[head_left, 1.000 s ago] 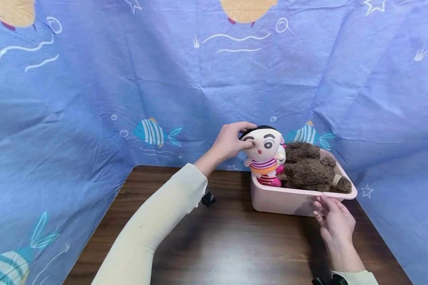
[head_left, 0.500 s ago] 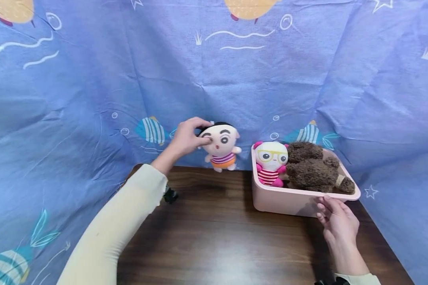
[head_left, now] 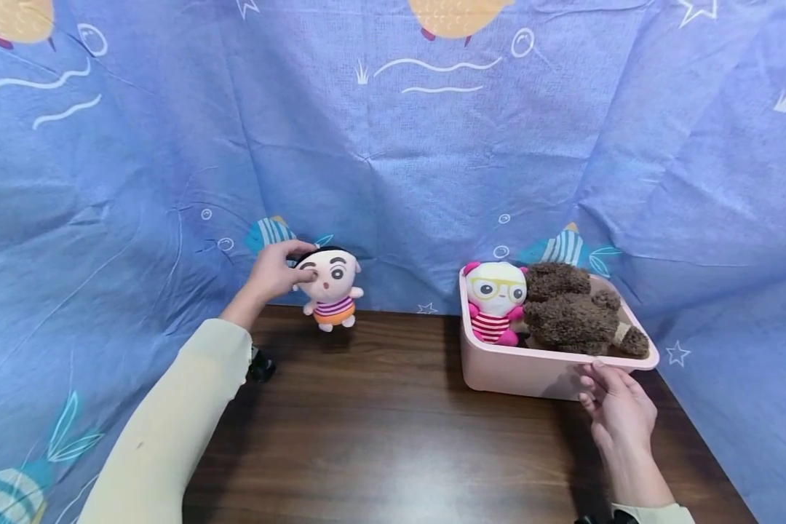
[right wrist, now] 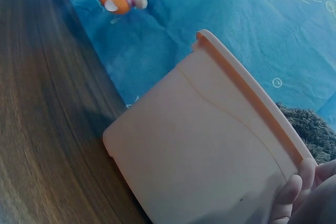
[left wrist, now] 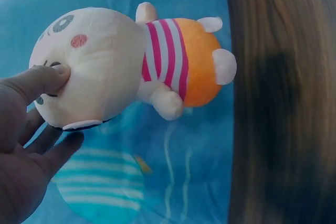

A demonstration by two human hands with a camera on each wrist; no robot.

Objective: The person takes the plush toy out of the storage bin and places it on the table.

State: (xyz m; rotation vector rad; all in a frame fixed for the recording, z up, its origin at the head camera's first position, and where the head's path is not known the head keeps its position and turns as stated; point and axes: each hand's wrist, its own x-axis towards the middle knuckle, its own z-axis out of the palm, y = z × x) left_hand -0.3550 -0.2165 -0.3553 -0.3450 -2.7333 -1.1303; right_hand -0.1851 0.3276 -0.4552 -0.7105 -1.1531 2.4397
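My left hand (head_left: 275, 271) grips a plush doll (head_left: 330, 287) by the side of its head, thumb over the face. The doll has black hair, a pink-and-white striped shirt and orange shorts. In the left wrist view the doll's feet point toward the table edge, and its shadow falls on the wood. My right hand (head_left: 622, 411) pinches the front rim of a pink plastic bin (head_left: 524, 370) with thumb and fingers. Inside the bin sit a plush panda (head_left: 495, 302) with yellow glasses and a striped outfit, and a shaggy brown plush toy (head_left: 573, 313).
The dark wooden table (head_left: 380, 422) lies under everything. A blue fish-print cloth (head_left: 380, 182) hangs behind it and along both sides, close to the table's back edge. Small black devices, such as the left one (head_left: 260, 366), are strapped at the wrists.
My left hand has lifted the doll out of the bin's left end and carried it left, lowering it near the table's back. The right hand still pinches the bin's rim.
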